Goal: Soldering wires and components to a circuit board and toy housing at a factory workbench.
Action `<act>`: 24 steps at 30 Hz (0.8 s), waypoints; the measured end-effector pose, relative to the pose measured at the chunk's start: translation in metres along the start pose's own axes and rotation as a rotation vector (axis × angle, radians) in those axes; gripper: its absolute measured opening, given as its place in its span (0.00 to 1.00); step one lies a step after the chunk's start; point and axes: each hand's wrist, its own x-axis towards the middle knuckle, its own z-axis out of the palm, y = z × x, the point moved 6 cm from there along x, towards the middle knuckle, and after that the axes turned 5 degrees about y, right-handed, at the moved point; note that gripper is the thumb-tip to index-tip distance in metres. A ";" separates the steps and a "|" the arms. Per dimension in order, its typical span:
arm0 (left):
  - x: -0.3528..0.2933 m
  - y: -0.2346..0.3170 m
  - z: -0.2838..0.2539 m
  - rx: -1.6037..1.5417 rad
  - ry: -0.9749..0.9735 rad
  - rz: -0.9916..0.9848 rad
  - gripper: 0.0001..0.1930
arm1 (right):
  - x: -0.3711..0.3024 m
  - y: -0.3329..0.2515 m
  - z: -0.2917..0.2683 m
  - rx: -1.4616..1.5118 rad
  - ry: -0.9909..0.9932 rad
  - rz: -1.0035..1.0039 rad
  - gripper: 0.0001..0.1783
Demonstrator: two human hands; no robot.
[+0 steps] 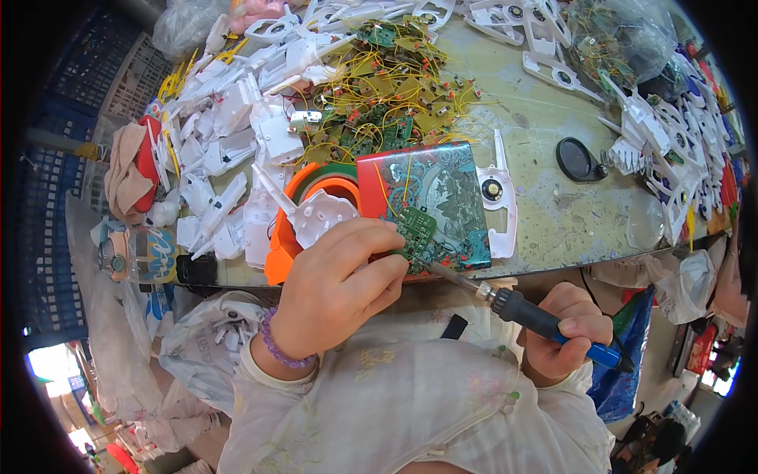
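My left hand (347, 276), with a purple bead bracelet at the wrist, pinches the near left edge of a green circuit board (416, 229). The board sits over a red and teal patterned book (450, 189) at the table's front edge, and thin yellow wires rise from it. My right hand (567, 332) grips a soldering iron (525, 312) by its black and blue handle. The iron's metal tip points left and reaches the board's lower right edge; contact cannot be made out. Beside my left hand lie a white plastic shell (320, 215) and an orange tape roll (284, 251).
Behind the book is a heap of wired circuit boards (387, 87). White plastic parts (229, 118) pile up at left, and more shells (679, 146) at right. A white housing with a speaker (496, 193) and a black round lid (579, 159) lie right of the book. A bottle (138, 254) stands at left.
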 end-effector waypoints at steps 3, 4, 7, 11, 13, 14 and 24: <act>0.000 0.001 0.000 0.009 0.000 0.020 0.13 | 0.000 0.001 0.001 -0.004 -0.014 0.000 0.15; 0.000 0.002 -0.001 0.012 0.002 0.019 0.13 | 0.000 0.000 0.002 0.000 -0.011 -0.007 0.15; 0.000 0.001 0.000 0.008 -0.002 -0.025 0.14 | 0.000 0.000 0.002 -0.017 -0.010 -0.009 0.15; 0.000 0.002 0.000 0.013 -0.005 -0.028 0.14 | 0.001 0.001 0.002 -0.005 -0.014 -0.008 0.15; -0.001 0.002 -0.001 0.013 -0.001 -0.030 0.14 | 0.002 -0.001 0.003 -0.015 -0.045 -0.015 0.15; -0.001 0.002 -0.001 0.013 -0.001 -0.029 0.14 | 0.002 -0.001 0.003 -0.016 -0.045 -0.016 0.15; -0.001 0.003 -0.002 0.030 -0.006 0.017 0.12 | -0.001 -0.003 0.003 -0.044 -0.035 -0.048 0.15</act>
